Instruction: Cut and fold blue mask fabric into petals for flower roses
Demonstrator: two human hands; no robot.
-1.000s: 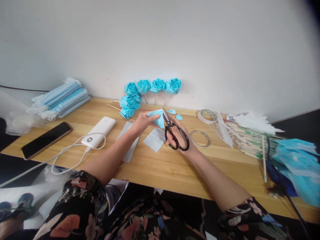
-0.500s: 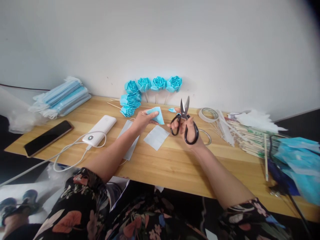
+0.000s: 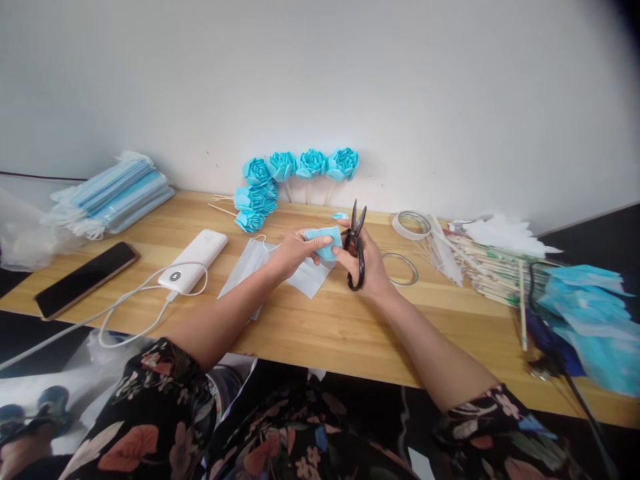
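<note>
My left hand (image 3: 294,253) pinches a small folded piece of blue mask fabric (image 3: 325,241) above the wooden table (image 3: 320,320). My right hand (image 3: 367,261) grips black scissors (image 3: 357,243) with the blades pointing up and slightly apart, right beside the blue piece. Under my hands lie a white square of fabric (image 3: 309,278) and a white face mask (image 3: 247,265). A tiny blue scrap (image 3: 341,216) lies behind the scissors.
Blue fabric roses (image 3: 295,175) lean on the wall. A mask stack (image 3: 113,195), phone (image 3: 84,279) and cabled power bank (image 3: 193,252) are left. Tape rolls (image 3: 412,225), a thin tape ring (image 3: 400,268), sticks (image 3: 490,270) and blue scraps (image 3: 590,313) lie right.
The scissors came away from the blue piece, swung blades-up to the right, then returned beside it. My left hand lowered and turned the blue piece toward the scissors.
</note>
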